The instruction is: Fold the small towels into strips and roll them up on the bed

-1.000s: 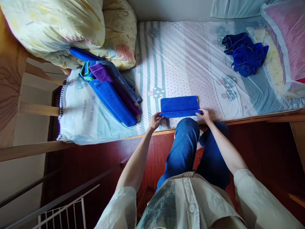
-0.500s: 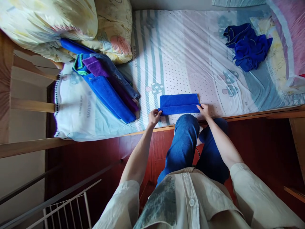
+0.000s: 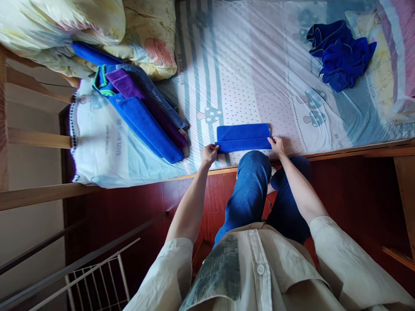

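The blue cloth (image 3: 244, 134) lies between the left hand (image 3: 209, 154) and right hand (image 3: 277, 146), its long axis running side to side, fingers pinching its 2 ends.

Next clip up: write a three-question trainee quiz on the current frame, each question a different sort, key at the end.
1. What are the left hand and right hand gripping?
2. True or false: in the view, the crumpled blue cloth lies to the right of the folded pile.
3. Which colour shows in that pile? A orange, B purple, C red.
Key: 1. Opposite ends of the folded blue towel. 2. True. 3. B.
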A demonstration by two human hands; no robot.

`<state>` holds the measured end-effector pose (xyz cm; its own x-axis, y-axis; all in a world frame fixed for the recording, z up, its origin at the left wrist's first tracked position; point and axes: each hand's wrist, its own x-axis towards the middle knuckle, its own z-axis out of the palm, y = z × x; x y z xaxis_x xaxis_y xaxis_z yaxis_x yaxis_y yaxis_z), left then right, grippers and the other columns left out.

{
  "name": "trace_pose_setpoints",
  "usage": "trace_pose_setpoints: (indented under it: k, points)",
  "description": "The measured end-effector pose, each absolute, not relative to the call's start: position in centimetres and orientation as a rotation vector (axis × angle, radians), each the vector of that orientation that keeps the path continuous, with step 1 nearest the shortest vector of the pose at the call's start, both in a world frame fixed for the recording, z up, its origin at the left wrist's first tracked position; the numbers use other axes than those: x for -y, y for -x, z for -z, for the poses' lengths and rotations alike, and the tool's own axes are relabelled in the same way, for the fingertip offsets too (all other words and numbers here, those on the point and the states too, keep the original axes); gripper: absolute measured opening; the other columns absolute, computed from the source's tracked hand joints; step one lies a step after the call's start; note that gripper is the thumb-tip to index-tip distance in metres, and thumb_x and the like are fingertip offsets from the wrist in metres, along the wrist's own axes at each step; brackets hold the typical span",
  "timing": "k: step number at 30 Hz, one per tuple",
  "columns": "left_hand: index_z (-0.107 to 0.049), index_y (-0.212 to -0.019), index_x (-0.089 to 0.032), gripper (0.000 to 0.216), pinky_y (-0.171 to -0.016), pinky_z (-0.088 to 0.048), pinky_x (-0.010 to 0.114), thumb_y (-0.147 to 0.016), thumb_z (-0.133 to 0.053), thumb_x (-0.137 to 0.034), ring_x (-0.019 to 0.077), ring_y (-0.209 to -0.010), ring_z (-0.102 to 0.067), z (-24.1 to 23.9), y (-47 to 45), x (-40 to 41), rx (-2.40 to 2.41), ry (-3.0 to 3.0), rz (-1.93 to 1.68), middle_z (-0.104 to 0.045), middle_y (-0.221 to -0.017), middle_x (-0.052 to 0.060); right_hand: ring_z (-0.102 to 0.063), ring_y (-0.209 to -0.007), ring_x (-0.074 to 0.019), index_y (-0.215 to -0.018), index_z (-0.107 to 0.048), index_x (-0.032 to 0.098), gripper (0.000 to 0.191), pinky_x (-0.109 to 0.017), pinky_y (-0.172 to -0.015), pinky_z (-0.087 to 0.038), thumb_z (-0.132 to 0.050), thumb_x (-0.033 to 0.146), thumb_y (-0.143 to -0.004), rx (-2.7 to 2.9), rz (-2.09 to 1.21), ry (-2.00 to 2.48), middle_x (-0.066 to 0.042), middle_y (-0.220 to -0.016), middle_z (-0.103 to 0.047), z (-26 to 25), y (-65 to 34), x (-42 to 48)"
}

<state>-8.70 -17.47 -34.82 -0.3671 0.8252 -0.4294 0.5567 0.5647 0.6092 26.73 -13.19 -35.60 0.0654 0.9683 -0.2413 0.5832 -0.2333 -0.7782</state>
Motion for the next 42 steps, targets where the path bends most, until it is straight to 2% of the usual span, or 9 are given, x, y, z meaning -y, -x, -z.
trace_pose_setpoints:
  k: [7, 12, 17, 27, 30, 32, 35, 38, 42]
  points:
    - [-0.067, -0.082, -0.019, 0.017, -0.081, -0.051, 0.031, -0.086, -0.064, -0.036, 0.0239, -0.085, -0.071, 34.5, 8.3, 17.5, -2.089, -1.094, -0.467, -0.073, -0.078, 0.006, -0.038, -0.06, -0.0149, -0.061, -0.035, 0.027, 0.052, -0.032, -0.065, -0.037, -0.063, 0.051, -0.098, 1.578, -1.024, 1.875, 0.004, -0.057, -0.038, 35.7, -26.7, 13.2]
    - [-0.065, -0.083, -0.02, 0.012, -0.085, -0.053, 0.031, -0.083, -0.066, -0.031, 0.0236, -0.088, -0.072, 34.3, 8.0, 17.7, -2.095, -1.121, -0.517, -0.074, -0.079, 0.006, -0.048, -0.062, -0.017, -0.065, -0.046, 0.025, 0.05, -0.032, -0.068, -0.044, -0.063, 0.062, -0.094, 1.57, -0.988, 1.882, 0.001, -0.058, -0.05, 36.2, -27.0, 13.4]
    - [-0.064, -0.084, -0.021, 0.013, -0.085, -0.056, 0.032, -0.081, -0.066, -0.033, 0.0235, -0.087, -0.073, 34.6, 8.2, 18.1, -2.068, -1.125, -0.592, -0.074, -0.08, 0.005, -0.061, -0.071, -0.0219, -0.073, -0.058, 0.023, 0.042, -0.035, -0.076, -0.051, -0.065, 0.06, -0.09, 1.55, -0.99, 1.86, -0.006, -0.07, -0.067, 36.9, -27.5, 13.3]
    - [-0.067, -0.093, -0.02, 0.013, -0.089, -0.059, 0.036, -0.086, -0.066, -0.031, 0.0247, -0.089, -0.075, 35.6, 8.4, 18.1, -2.091, -1.162, -0.574, -0.076, -0.087, 0.007, -0.069, -0.078, -0.0252, -0.076, -0.064, 0.021, 0.03, -0.039, -0.084, -0.056, -0.066, 0.046, -0.092, 1.562, -0.986, 1.898, -0.009, -0.08, -0.073, 37.4, -27.6, 13.1]
    - [-0.066, -0.121, -0.017, 0.033, -0.096, -0.06, 0.04, -0.089, -0.063, -0.027, 0.0256, -0.097, -0.076, 35.8, 8.7, 18.6, -2.085, -1.289, -0.65, -0.078, -0.106, 0.012, -0.073, -0.088, -0.0286, -0.092, -0.071, 0.018, 0.027, -0.041, -0.089, -0.058, -0.064, 0.044, -0.095, 1.575, -0.948, 1.908, -0.013, -0.091, -0.077, 37.0, -27.5, 13.4]
    - [-0.059, -0.139, -0.016, 0.047, -0.107, -0.057, 0.044, -0.093, -0.06, -0.028, 0.0279, -0.116, -0.072, 35.9, 9.1, 19.4, -2.032, -1.501, -0.715, -0.072, -0.13, 0.018, -0.074, -0.1, -0.0307, -0.11, -0.072, 0.017, 0.031, -0.043, -0.096, -0.058, -0.059, 0.043, -0.099, 1.609, -0.838, 1.908, -0.017, -0.106, -0.079, 36.4, -27.5, 13.9]
    - [-0.053, -0.15, -0.017, 0.054, -0.125, -0.043, 0.05, -0.1, -0.056, -0.037, 0.0314, -0.149, -0.051, 35.8, 9.6, 20.6, -1.84, -1.865, -0.646, -0.055, -0.158, 0.021, -0.068, -0.125, -0.0312, -0.133, -0.067, 0.016, 0.041, -0.046, -0.112, -0.052, -0.048, 0.04, -0.105, 1.794, -0.639, 1.834, -0.019, -0.133, -0.073, 35.0, -27.5, 15.2]
    - [-0.05, -0.156, -0.017, 0.06, -0.133, -0.031, 0.053, -0.102, -0.053, -0.043, 0.0318, -0.162, -0.034, 35.9, 9.2, 21.4, -1.674, -2.05, -0.48, -0.044, -0.168, 0.019, -0.057, -0.143, -0.0303, -0.146, -0.062, 0.018, 0.047, -0.049, -0.122, -0.044, -0.046, 0.037, -0.106, 2.117, -0.594, 1.686, -0.016, -0.153, -0.063, 33.4, -27.5, 16.6]
    - [-0.042, -0.163, -0.013, 0.067, -0.137, -0.02, 0.055, -0.101, -0.05, -0.038, 0.0312, -0.166, -0.024, 36.3, 7.7, 21.3, -1.653, -2.073, -0.357, -0.036, -0.173, 0.018, -0.043, -0.157, -0.0287, -0.156, -0.054, 0.018, 0.054, -0.054, -0.128, -0.036, -0.047, 0.031, -0.104, 2.433, -0.646, 1.555, -0.013, -0.166, -0.049, 32.6, -27.1, 17.3]
